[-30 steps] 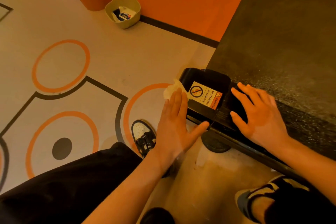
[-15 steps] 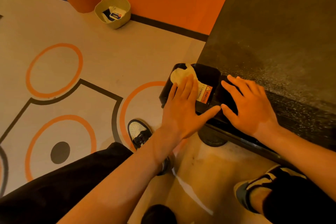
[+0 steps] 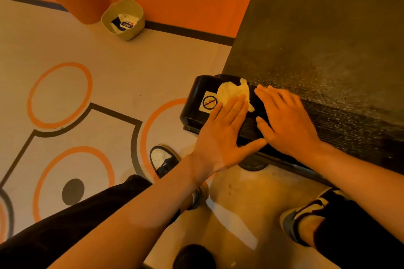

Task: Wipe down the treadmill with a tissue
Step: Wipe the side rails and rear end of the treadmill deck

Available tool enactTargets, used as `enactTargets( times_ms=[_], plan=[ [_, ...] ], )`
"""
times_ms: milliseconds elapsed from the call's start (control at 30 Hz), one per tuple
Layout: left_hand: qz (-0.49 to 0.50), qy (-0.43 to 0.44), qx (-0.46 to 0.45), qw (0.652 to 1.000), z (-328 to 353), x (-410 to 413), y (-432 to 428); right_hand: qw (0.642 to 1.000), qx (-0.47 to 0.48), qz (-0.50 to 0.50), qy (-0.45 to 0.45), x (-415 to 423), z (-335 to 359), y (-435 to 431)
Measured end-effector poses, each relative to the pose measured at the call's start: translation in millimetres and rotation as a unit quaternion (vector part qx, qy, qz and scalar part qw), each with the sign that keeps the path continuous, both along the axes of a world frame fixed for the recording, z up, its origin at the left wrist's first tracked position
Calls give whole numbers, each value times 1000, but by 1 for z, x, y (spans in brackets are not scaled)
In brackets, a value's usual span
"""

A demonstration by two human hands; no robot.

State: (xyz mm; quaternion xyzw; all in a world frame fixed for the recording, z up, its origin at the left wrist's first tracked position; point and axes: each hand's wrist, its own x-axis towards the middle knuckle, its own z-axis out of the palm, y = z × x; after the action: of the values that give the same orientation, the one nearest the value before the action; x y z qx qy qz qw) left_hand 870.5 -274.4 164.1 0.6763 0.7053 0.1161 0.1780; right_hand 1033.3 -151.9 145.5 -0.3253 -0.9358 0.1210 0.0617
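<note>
Left hand (image 3: 220, 131), fingers straight, presses the tissue (image 3: 234, 93) flat on the black corner cap (image 3: 196, 102) of the treadmill (image 3: 349, 129), beside the warning sticker (image 3: 209, 102). Right hand (image 3: 284, 122) rests flat on the rear edge, grasping nothing. Belt (image 3: 328, 39) shows pale specks and is judged largely unwiped, with most of the work outstanding.

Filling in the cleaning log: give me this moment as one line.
step: wipe | left hand: flat, pressing tissue on treadmill end cap | right hand: flat beside left hand

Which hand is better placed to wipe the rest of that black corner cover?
Left. The left hand presses the tissue flat on the cover; the right hand rests bare beside it.
</note>
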Motion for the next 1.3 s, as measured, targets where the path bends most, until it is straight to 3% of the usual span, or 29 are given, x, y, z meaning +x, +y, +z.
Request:
enactTargets(
  times_ms=[133,333,467,567,933,1133,1233,1300],
  plan=[
    [-33,39,19,998,-5,-8,-37,1000,5,2,-3,0,2,1],
    [-11,47,-17,999,-1,-6,5,1000,-7,-7,1,-1,2,0],
    [-15,54,-2,998,-2,-5,-39,1000,-6,3,1,-1,3,0],
    [28,85,-18,996,-7,-12,-49,1000,-7,1,-2,-1,3,1],
    [214,18,54,975,-28,16,-47,1000,-6,-5,-1,-1,2,0],
    [96,23,50,994,-29,37,-59,1000,-2,-3,1,-1,4,1],
    [123,72,68,987,-31,-5,-51,1000,-6,-4,5,-1,3,1],
    [154,55,69,984,-28,-14,-41,1000,-5,-6,7,-1,2,1]
  ],
)
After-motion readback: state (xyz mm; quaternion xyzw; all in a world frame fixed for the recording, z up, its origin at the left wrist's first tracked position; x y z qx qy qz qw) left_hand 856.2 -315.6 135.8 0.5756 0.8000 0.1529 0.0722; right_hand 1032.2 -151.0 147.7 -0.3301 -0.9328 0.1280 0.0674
